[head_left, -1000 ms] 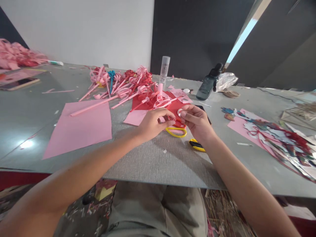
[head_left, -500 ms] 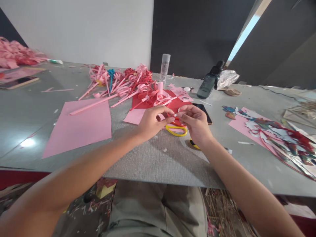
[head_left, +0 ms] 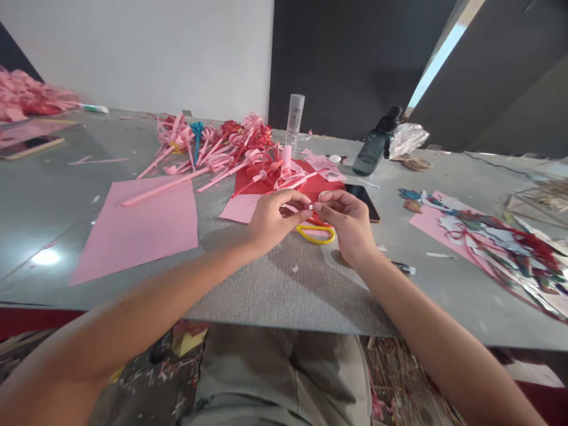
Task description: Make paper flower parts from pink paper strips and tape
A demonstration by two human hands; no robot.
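Observation:
My left hand [head_left: 274, 220] and my right hand [head_left: 349, 223] meet over the table, fingertips pinched together. Between them is a tiny white piece [head_left: 311, 207], too small to name. A pale curved edge [head_left: 323, 193] shows at my right index finger; what it belongs to is unclear. Just below the fingers lies a yellow loop handle [head_left: 316, 240], apparently of scissors, the rest mostly covered. Behind the hands are a red paper sheet [head_left: 327, 183] and pink paper [head_left: 237, 208]. A dark phone [head_left: 364, 204] lies beyond my right hand.
Pink and red paper-strip flowers [head_left: 222, 148] are heaped at the back, near a clear tube [head_left: 294, 118] and a dark bottle [head_left: 371, 151]. At left lies a pink sheet [head_left: 146, 236]. Cut-outs and red cord [head_left: 501, 236] cover the right. The table's front edge [head_left: 284, 326] is close.
Both hands keep the same pinch, with the fingertips slightly closer together. The view has shifted a little, and a dark-and-white item shows more beside my right wrist.

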